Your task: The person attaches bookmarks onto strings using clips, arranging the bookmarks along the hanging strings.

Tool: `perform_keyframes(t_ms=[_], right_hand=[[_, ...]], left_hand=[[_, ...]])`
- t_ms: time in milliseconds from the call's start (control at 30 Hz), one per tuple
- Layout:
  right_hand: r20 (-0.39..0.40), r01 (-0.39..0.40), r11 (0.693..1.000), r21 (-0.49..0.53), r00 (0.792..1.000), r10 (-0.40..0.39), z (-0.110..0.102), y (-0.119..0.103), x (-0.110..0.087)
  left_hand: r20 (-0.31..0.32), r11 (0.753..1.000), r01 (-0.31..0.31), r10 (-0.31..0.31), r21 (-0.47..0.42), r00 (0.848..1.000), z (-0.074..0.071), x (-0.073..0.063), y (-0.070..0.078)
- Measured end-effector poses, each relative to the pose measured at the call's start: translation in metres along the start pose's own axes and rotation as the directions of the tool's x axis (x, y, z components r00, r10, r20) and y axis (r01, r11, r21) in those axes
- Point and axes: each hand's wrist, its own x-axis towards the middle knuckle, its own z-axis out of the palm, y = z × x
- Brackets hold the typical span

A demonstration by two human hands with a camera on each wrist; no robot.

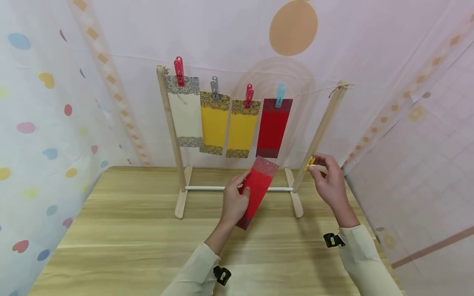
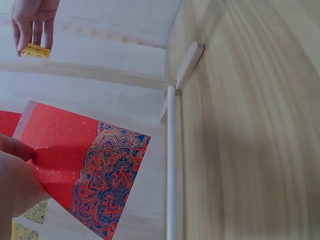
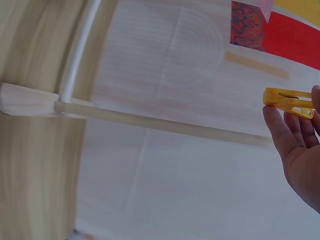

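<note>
My left hand (image 1: 235, 199) pinches a red paper card (image 1: 259, 187) with a patterned band at each end, tilted in front of the rack's white bar. In the left wrist view the card's blue-and-red lace print (image 2: 112, 180) shows plainly. Off to the right, by the rack's right post, my right hand (image 1: 330, 181) holds a yellow clothespin (image 1: 310, 163) between thumb and fingers. Another red card (image 1: 274, 129) hangs from the string (image 1: 314, 91) under a light blue clothespin (image 1: 280, 94), above the card in my left hand.
Left along the string hang two yellow cards (image 1: 214, 123) and a cream card (image 1: 185, 117), pinned by a grey clothespin (image 1: 214, 88) and two red clothespins (image 1: 179, 70). A wooden rack with a right post (image 1: 322, 129) and white crossbar (image 1: 203, 188) stands on the wood-grain table (image 1: 140, 234).
</note>
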Motion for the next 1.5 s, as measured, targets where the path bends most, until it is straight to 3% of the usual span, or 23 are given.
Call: perform_keyframes(t_ms=[200, 567, 833, 1133, 1500], right_hand=[[-0.036, 0.022, 1.0, 0.006, 0.999, -0.022, -0.004, -0.006, 0.011], [-0.116, 0.054, 0.997, 0.058, 0.992, -0.048, -0.006, -0.015, 0.029], [-0.155, 0.107, 0.99, 0.088, 0.984, -0.093, -0.011, -0.028, 0.043], [-0.165, 0.122, 0.991, 0.05, 0.98, -0.112, -0.016, -0.04, 0.057], [-0.206, 0.149, 0.988, 0.03, 0.968, -0.14, -0.017, -0.05, 0.073]], left_hand=[[-0.003, 0.999, -0.034, 0.034, -0.013, 0.999, 0.006, 0.011, 0.006], [-0.024, 0.999, -0.014, 0.012, -0.047, 1.0, 0.012, 0.026, 0.019], [-0.044, 0.995, -0.067, 0.064, -0.079, 0.997, 0.023, 0.041, 0.03], [-0.032, 0.988, -0.106, 0.103, -0.116, 0.994, 0.04, 0.053, 0.047], [-0.037, 0.979, -0.142, 0.139, -0.148, 0.99, 0.049, 0.064, 0.064]])
